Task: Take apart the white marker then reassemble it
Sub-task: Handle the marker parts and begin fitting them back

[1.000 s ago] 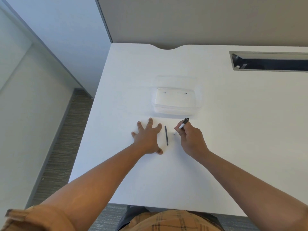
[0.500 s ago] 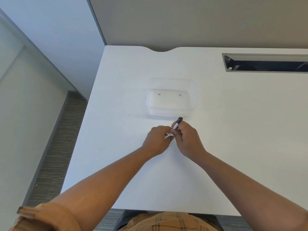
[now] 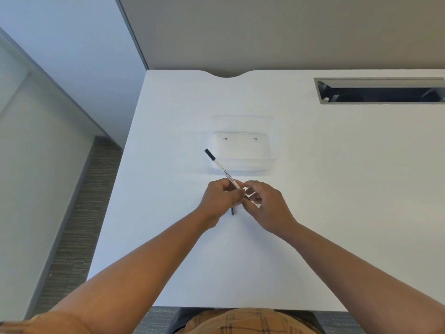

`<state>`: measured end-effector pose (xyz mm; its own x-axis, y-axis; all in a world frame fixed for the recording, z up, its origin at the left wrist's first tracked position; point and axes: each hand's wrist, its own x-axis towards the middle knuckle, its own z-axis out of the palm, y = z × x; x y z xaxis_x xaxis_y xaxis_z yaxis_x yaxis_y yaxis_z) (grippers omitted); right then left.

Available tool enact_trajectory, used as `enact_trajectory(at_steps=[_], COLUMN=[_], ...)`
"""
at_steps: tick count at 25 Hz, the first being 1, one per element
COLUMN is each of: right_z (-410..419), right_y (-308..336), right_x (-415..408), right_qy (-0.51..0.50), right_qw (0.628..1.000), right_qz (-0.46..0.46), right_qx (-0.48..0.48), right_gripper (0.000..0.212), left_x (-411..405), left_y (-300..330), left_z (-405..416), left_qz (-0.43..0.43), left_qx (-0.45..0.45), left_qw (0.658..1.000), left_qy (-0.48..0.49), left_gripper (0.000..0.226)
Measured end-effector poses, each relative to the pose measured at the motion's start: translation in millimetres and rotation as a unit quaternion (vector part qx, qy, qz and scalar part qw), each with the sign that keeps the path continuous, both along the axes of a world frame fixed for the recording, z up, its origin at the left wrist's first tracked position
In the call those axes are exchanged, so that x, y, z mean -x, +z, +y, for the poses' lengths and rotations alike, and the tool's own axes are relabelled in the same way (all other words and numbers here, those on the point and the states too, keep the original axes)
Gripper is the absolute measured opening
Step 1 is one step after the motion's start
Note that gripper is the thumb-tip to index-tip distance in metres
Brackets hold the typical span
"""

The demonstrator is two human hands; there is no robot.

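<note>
The white marker (image 3: 222, 169) is a thin white barrel with a black cap at its far end. It points up and to the left, above the table. My left hand (image 3: 220, 200) grips the barrel's near end. My right hand (image 3: 263, 204) meets it there, fingers pinched at the same end; what they pinch is hidden. A thin dark rod (image 3: 232, 211) lies on the table (image 3: 337, 189) under the hands, only its near tip showing.
A clear plastic container (image 3: 243, 150) sits on the table just beyond the hands. A rectangular cable slot (image 3: 380, 90) is cut into the table at the back right. The table's left edge drops to carpeted floor.
The marker has swung from pointing up-right in my right hand to pointing up-left, now gripped by my left hand. Both hands have come together over the dark rod.
</note>
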<state>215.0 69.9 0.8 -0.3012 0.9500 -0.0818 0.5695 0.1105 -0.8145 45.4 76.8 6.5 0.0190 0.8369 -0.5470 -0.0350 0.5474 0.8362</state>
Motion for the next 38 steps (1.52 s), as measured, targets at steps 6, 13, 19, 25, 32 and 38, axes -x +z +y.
enact_trajectory(at_steps=[6, 13, 19, 25, 32, 38], right_z=[0, 0, -6, -12, -15, -10], right_y=[0, -2, 5, 10, 19, 21], right_x=[4, 1, 1, -2, -5, -7], right_qy=[0.013, 0.0, 0.02, 0.025, 0.045, 0.072], right_qw=[0.999, 0.995, 0.995, 0.996, 0.997, 0.99], right_qz=[-0.007, -0.097, -0.081, -0.077, -0.068, -0.122], right_qx=[-0.035, -0.034, -0.045, -0.039, -0.011, 0.005], right_gripper=[0.026, 0.011, 0.016, 0.021, 0.026, 0.014], left_x=[3, 7, 18, 26, 29, 29], left_y=[7, 32, 17, 9, 10, 15], left_z=[-9, -14, -8, -16, -23, -24], left_qz=[-0.117, 0.387, 0.565, 0.568, 0.546, 0.536], left_qx=[0.077, -0.065, -0.394, -0.389, -0.38, -0.343], left_qw=[0.989, 0.894, 0.655, 0.656, 0.688, 0.708], left_qy=[0.037, -0.217, -0.31, -0.309, -0.289, -0.306], left_gripper=[0.018, 0.04, 0.018, 0.013, 0.015, 0.022])
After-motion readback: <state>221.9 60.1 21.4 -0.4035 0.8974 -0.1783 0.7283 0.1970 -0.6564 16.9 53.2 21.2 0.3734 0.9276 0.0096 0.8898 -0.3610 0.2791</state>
